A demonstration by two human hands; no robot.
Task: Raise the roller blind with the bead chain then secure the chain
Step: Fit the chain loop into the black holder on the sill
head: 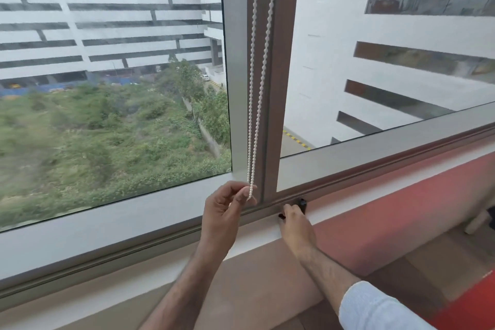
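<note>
A white bead chain [257,88] hangs as a loop down the brown window mullion [278,75]. My left hand [223,214] pinches the bottom of the loop between thumb and fingertips, just left of the mullion's foot. My right hand [296,225] rests on the sill with its fingers on a small black chain clip [302,205] fixed at the base of the frame; part of the clip is hidden by the fingers. The roller blind itself is out of view above the frame's top edge.
Large glass panes [115,75] fill both sides of the mullion, with buildings and greenery outside. A white sill [160,257] runs along the window's foot. Below right are a red ledge [401,211] and red flooring.
</note>
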